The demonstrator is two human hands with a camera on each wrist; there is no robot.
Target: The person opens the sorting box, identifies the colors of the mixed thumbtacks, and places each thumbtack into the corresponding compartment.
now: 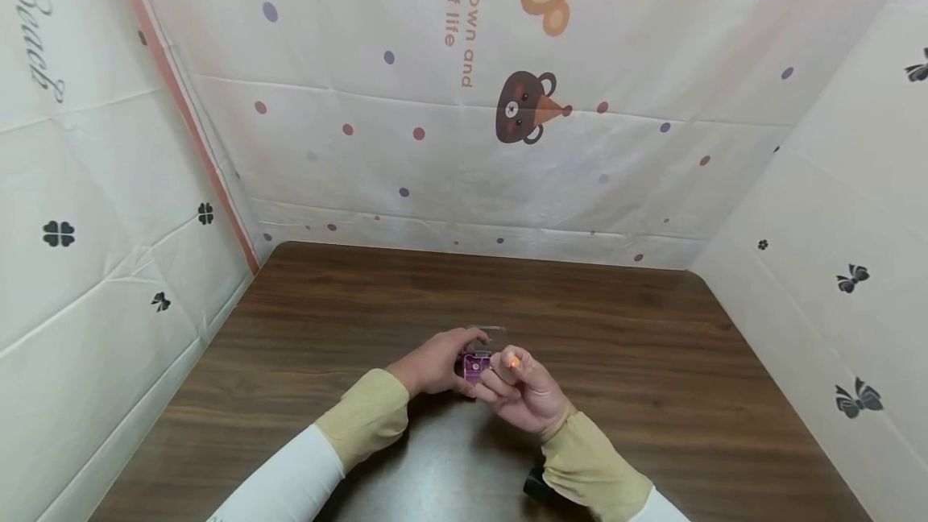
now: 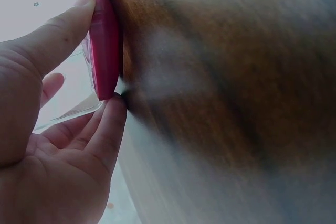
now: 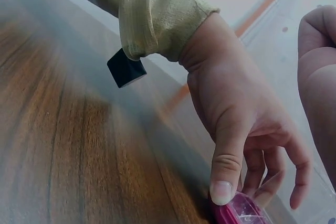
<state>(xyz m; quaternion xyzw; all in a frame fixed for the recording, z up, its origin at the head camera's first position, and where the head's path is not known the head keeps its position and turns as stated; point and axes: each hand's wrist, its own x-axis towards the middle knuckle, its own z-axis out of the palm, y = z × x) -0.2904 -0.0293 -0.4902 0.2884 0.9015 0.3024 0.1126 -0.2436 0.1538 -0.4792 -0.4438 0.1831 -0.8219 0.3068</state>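
Observation:
A small magenta case with a clear raised lid stands on the table in the head view. My left hand grips its side, thumb nearest me. In the left wrist view the thumb presses one end of the magenta case and fingertips touch the other. The right wrist view shows the left hand over the case. Just right of the case, my right hand is raised with curled fingers, pinching a small bright orange piece; its kind is too small to tell.
The brown wood-grain table extends around both hands. Printed white sheets rise behind it and at both sides. A black block-like thing shows by the right cuff; another black block is at the left cuff.

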